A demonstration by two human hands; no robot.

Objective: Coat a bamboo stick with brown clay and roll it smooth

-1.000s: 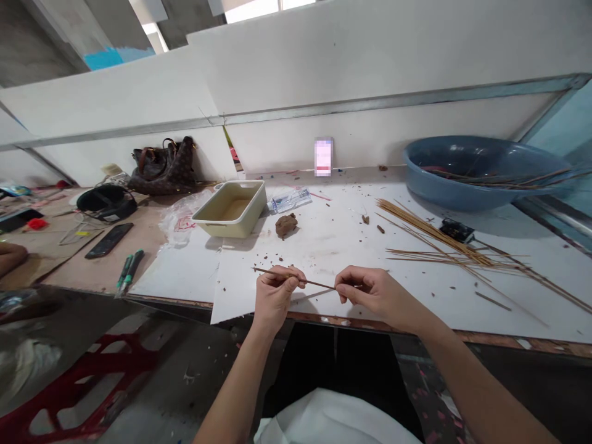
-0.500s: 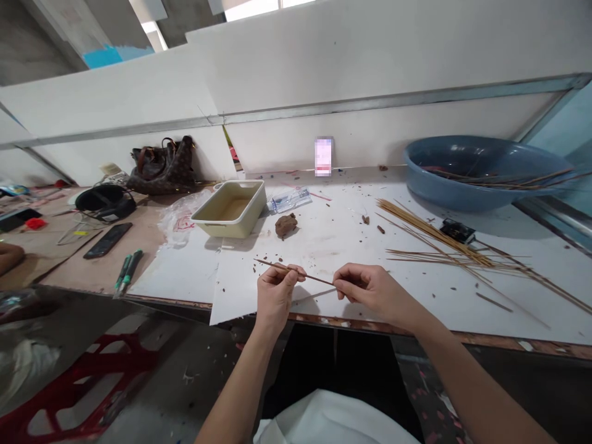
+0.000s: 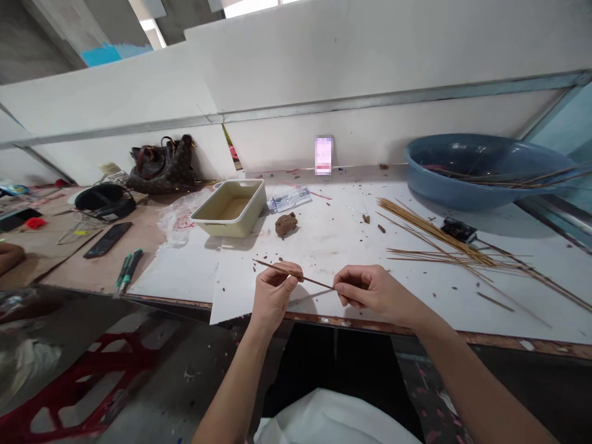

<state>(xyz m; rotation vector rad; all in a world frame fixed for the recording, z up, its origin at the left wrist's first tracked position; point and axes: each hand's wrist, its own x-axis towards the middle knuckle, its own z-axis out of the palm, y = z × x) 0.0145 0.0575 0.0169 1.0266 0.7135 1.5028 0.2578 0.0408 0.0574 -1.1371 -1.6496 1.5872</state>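
Left hand: the left hand is curled, its thumb and forefinger pinching a thin brown wooden stick near the stick's middle.

Right hand: the right hand pinches the stick's far end between thumb and fingertips, its other fingers loosely bent.

Stick: held tilted in the air between both hands, just above a white paper sheet, with one end poking out past the left hand.

Sheet: it lies on a tan wooden table and is scattered with brown crumbs. A lump of brown clay sits on it, ahead of the hands.

Left of the hands: a cream rectangular plastic tray, a crumpled transparent plastic bag, a black smartphone, two green-handled tools and a brown patterned leather handbag.

Right of the hands: a loose pile of thin wooden sticks lies on the sheet, beside a small black box. Behind them, a wide blue plastic basin holds more sticks.

Far left edge: part of another person's arm rests on the table.
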